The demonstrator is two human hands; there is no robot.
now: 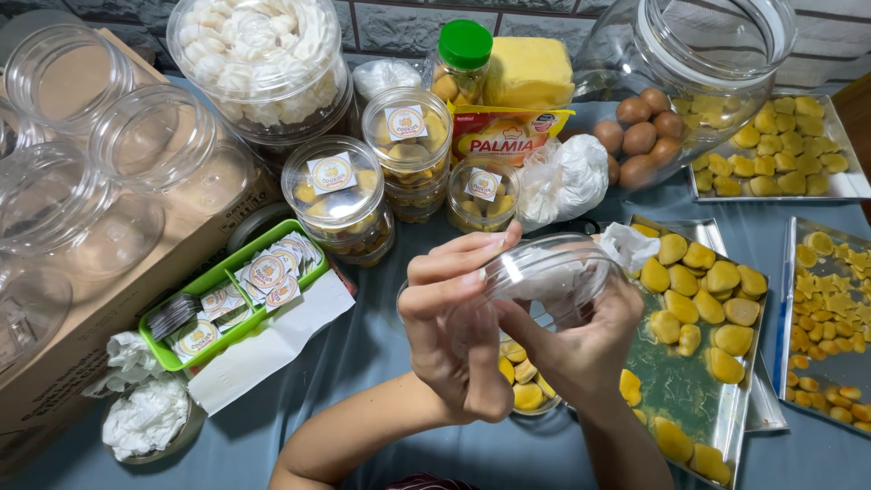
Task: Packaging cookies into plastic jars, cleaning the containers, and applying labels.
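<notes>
Clear plastic jar (549, 277): round, transparent, empty apart from a white tissue (544, 283) pressed inside against its wall. The jar is tilted on its side, mouth turned toward the left hand (454, 331), raised off the table. The left hand grips the mouth rim, fingers curled over it. The right hand (581, 349) cups the jar body from below.
</notes>
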